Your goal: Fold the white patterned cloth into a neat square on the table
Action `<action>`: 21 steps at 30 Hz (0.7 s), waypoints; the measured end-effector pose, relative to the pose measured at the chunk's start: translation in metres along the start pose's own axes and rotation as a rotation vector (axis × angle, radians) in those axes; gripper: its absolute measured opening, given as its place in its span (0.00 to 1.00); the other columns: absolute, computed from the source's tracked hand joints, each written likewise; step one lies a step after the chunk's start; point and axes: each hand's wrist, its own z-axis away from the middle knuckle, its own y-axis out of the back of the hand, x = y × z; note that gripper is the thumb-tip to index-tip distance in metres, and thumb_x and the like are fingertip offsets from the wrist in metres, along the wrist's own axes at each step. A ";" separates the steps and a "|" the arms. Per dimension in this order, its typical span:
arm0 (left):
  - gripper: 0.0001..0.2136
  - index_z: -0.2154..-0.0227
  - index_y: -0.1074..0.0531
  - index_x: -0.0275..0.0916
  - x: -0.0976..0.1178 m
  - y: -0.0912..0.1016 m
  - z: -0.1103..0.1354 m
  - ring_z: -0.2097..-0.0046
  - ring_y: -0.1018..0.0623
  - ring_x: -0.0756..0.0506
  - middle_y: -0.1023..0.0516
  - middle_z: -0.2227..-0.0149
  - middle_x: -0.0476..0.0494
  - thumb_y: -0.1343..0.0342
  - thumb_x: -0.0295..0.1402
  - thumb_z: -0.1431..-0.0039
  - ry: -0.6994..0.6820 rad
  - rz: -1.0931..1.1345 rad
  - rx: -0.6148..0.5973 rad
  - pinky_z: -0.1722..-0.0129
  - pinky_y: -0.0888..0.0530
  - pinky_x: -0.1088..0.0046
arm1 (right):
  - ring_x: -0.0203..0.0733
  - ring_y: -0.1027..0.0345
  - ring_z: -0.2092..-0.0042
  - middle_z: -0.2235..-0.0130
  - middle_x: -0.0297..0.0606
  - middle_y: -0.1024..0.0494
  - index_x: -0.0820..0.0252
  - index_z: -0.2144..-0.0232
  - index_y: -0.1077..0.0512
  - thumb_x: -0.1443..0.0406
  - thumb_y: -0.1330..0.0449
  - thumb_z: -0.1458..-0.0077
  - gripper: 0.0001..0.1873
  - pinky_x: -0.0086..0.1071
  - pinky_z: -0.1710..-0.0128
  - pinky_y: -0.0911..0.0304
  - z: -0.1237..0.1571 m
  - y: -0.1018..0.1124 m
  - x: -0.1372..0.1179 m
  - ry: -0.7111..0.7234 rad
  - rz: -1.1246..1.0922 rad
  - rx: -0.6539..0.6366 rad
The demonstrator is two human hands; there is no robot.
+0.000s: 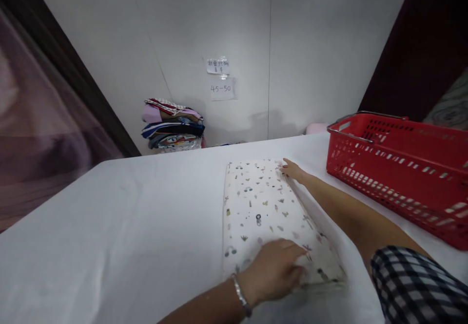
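Note:
A folded white cloth (pixel 252 202) printed with small rainbows, cactuses and leaves lies lengthwise on the white-covered table. At its far right corner is my right hand (pixel 293 170), with the fingers closed on the cloth's edge. My left hand (pixel 276 270), wearing a silver bracelet (pixel 241 295), is over the near end of the same cloth. Motion smears its bent fingers, so whether they grip or only touch the fabric cannot be made out. The near right corner of the cloth is blurred too.
A red plastic basket (pixel 395 178) with metal handles stands on the table (pixel 146 231) at the right. Beyond the far edge is a stack of folded clothes (pixel 173 124). Paper signs (pixel 224 89) are taped to the wall. A pinkish sheer curtain (pixel 47 134) hangs at left.

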 end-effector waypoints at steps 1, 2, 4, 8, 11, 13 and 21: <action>0.16 0.53 0.30 0.44 -0.008 0.008 0.012 0.52 0.27 0.42 0.24 0.55 0.43 0.49 0.29 0.45 -0.020 -0.096 0.074 0.51 0.31 0.62 | 0.45 0.33 0.48 0.41 0.52 0.36 0.61 0.34 0.54 0.66 0.42 0.46 0.40 0.33 0.56 0.34 0.012 0.002 0.003 -0.017 -0.013 -0.011; 0.14 0.54 0.29 0.43 -0.017 0.017 0.025 0.52 0.27 0.43 0.24 0.54 0.43 0.51 0.28 0.43 0.000 -0.167 0.166 0.50 0.31 0.61 | 0.45 0.32 0.49 0.41 0.52 0.36 0.61 0.34 0.54 0.66 0.42 0.45 0.40 0.31 0.57 0.33 0.025 0.005 0.006 -0.032 -0.032 -0.022; 0.13 0.55 0.29 0.41 -0.037 0.032 0.049 0.48 0.29 0.42 0.26 0.50 0.41 0.52 0.30 0.42 0.075 -0.280 0.328 0.47 0.32 0.59 | 0.44 0.32 0.50 0.41 0.51 0.36 0.60 0.35 0.53 0.65 0.42 0.45 0.40 0.29 0.60 0.33 0.051 0.009 0.015 -0.056 -0.080 -0.044; 0.15 0.55 0.29 0.39 -0.070 0.042 0.087 0.44 0.31 0.39 0.30 0.46 0.38 0.50 0.35 0.43 0.362 -0.363 0.565 0.44 0.34 0.56 | 0.41 0.31 0.52 0.42 0.48 0.34 0.60 0.36 0.49 0.66 0.42 0.46 0.37 0.26 0.64 0.34 0.104 0.015 0.035 -0.079 -0.108 -0.051; 0.17 0.54 0.29 0.38 -0.078 0.036 0.099 0.44 0.31 0.40 0.30 0.46 0.39 0.50 0.40 0.44 0.529 -0.268 0.616 0.45 0.33 0.59 | 0.40 0.29 0.58 0.48 0.46 0.28 0.63 0.37 0.46 0.67 0.43 0.47 0.35 0.27 0.64 0.35 0.138 0.015 0.048 -0.045 0.005 -0.017; 0.18 0.53 0.31 0.38 -0.075 0.031 0.099 0.46 0.30 0.41 0.29 0.48 0.39 0.51 0.41 0.43 0.593 -0.183 0.606 0.46 0.32 0.60 | 0.40 0.29 0.60 0.53 0.43 0.24 0.64 0.39 0.42 0.67 0.42 0.47 0.33 0.29 0.62 0.35 0.155 0.014 0.053 -0.008 0.143 0.020; 0.23 0.46 0.37 0.32 -0.058 0.039 0.070 0.47 0.29 0.42 0.32 0.45 0.34 0.49 0.38 0.42 0.777 -0.050 0.576 0.47 0.34 0.66 | 0.47 0.30 0.54 0.54 0.46 0.24 0.63 0.47 0.32 0.54 0.44 0.44 0.26 0.31 0.59 0.39 0.167 0.004 0.048 -0.041 0.630 0.092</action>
